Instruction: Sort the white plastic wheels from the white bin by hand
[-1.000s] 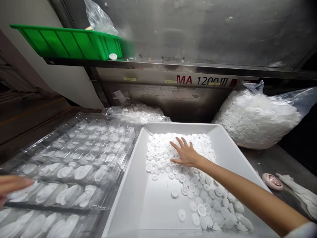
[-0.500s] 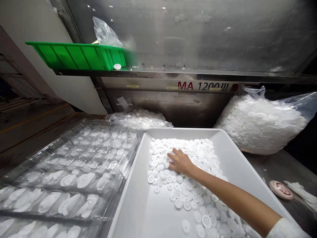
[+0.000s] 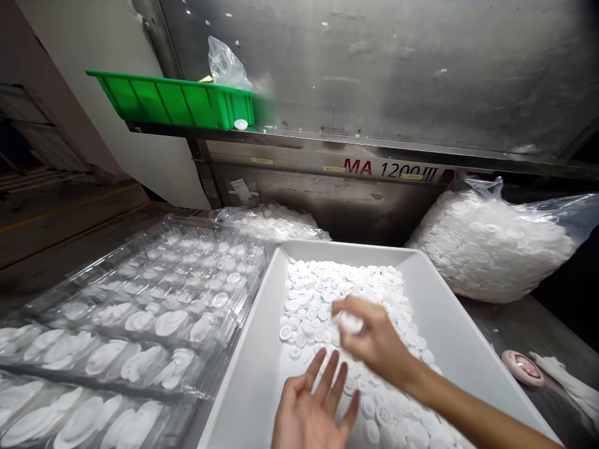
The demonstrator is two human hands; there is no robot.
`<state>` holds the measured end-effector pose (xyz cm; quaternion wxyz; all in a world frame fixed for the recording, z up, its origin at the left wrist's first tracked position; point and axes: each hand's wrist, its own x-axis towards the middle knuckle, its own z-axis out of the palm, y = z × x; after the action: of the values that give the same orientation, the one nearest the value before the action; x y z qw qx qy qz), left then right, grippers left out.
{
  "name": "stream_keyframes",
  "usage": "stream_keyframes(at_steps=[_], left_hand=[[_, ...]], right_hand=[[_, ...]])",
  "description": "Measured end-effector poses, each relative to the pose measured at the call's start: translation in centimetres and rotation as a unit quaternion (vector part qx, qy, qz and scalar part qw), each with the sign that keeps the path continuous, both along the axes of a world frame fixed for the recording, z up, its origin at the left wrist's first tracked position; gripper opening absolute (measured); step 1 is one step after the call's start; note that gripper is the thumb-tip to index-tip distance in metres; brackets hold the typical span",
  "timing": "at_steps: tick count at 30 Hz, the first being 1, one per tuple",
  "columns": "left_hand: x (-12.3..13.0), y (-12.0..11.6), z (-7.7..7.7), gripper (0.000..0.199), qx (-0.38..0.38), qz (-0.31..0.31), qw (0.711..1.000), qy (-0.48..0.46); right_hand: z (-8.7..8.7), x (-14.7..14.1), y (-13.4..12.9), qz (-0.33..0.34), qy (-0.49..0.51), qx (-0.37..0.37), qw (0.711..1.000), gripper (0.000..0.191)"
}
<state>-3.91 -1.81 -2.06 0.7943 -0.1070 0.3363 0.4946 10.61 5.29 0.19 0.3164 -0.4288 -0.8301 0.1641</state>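
Observation:
Many small white plastic discs [image 3: 318, 287] lie heaped in a large light-grey tray [image 3: 248, 355]. Above the heap, my right hand [image 3: 369, 337] is closed around white discs [image 3: 350, 322], slightly blurred; their number cannot be made out. My left hand [image 3: 313, 405] is palm up at the lower middle, fingers spread, holding nothing, just below and left of my right hand. Left of the tray stand clear plastic trays [image 3: 140, 324] whose compartments hold white discs.
A bulging clear bag of white discs [image 3: 496, 243] sits at right, another bag [image 3: 276, 221] behind the tray. A green bin [image 3: 173, 103] rests on a metal ledge at upper left. A round pinkish object [image 3: 523, 368] and a white glove [image 3: 568, 380] lie right of the tray.
My left hand has come into view from below. My right hand has lifted off the heap, moved right and nearer, and closed on discs. The camera view has shifted slightly.

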Motion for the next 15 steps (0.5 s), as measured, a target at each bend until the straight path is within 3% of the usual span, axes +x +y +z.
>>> stream_keyframes(at_steps=[2,4,8,12,15], left_hand=[[1.7,0.9,0.8,0.043,0.009,-0.008,1.000,-0.012],[2.5,1.3,1.3,0.042,0.030,0.004,0.999,-0.021],[2.1,1.7,1.7,0.041,0.045,0.042,0.998,-0.017],[1.7,2.5,1.7,0.044,0.016,0.048,0.998,-0.024],[1.8,2.8,1.8,0.047,-0.017,0.050,0.998,-0.042]], right_hand=[[0.5,-1.9,-2.4,0.078,-0.010,0.037,0.996,0.019],[0.2,-3.4,-3.7,0.108,-0.025,0.079,0.991,0.021],[-0.9,-4.0,-3.4,0.100,-0.042,0.126,0.986,0.020],[-1.1,-3.5,-2.9,0.099,-0.026,0.139,0.985,0.017],[-1.0,-3.2,-2.9,0.110,-0.018,0.129,0.985,0.026]])
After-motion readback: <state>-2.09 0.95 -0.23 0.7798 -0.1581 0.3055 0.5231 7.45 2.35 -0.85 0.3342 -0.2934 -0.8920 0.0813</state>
